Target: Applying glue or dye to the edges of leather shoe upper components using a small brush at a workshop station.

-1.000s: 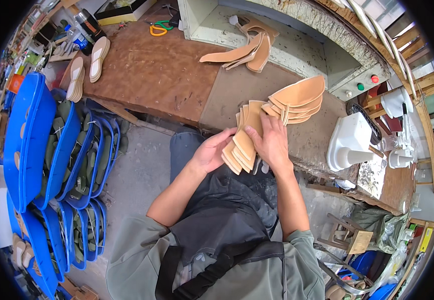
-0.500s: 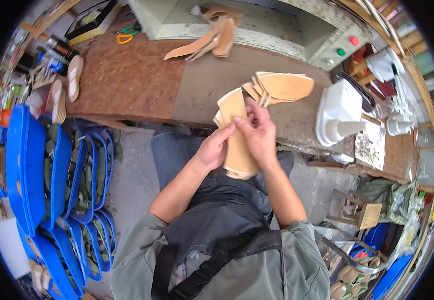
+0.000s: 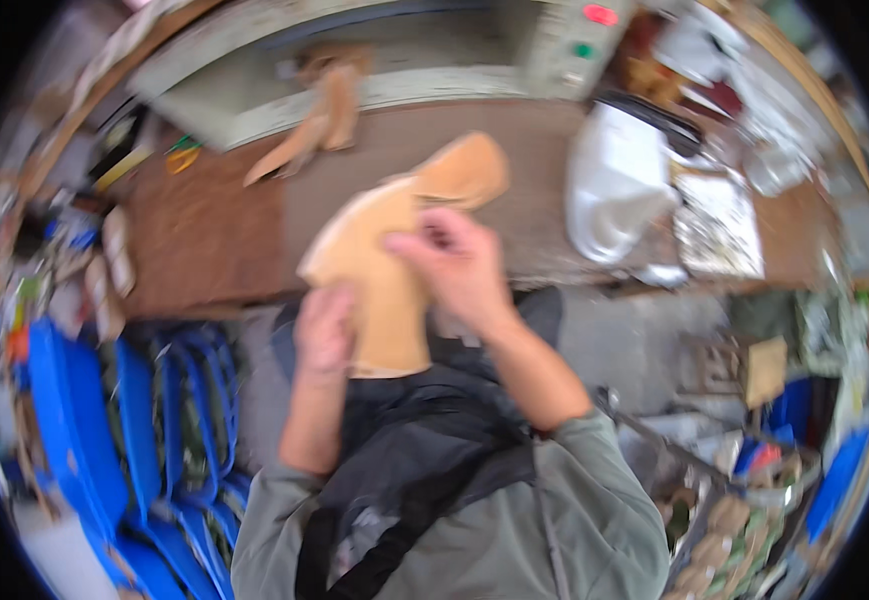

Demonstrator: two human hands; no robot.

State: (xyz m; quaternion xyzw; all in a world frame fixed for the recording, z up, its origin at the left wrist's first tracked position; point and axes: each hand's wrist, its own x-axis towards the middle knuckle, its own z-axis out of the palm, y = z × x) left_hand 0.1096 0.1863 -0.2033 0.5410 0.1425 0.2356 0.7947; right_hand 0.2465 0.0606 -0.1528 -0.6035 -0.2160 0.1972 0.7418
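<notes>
The near edge of the workbench (image 3: 204,260) ran behind a curved tan piece (image 3: 379,260), whose lower end hung over the person's lap and whose upper end overlapped the bench top. The left hand (image 3: 326,325) was closed on the piece's left edge; the right hand (image 3: 454,265), apart from it, laid its thumb across the face near the right edge, and blur hid whether its fingers gripped.

Just beyond the piece's top, a tan pile (image 3: 474,168) rested on the bench. A stretch of brown surface lay between that pile and a white container (image 3: 609,185) toward the bench's right end. More tan pieces (image 3: 329,115) lay at the far edge, by a pale cabinet (image 3: 544,60). Scissors (image 3: 183,157) lay near the far left corner. Blue trays (image 3: 69,430) stood on the left, a wooden stool (image 3: 762,370) on the right.
</notes>
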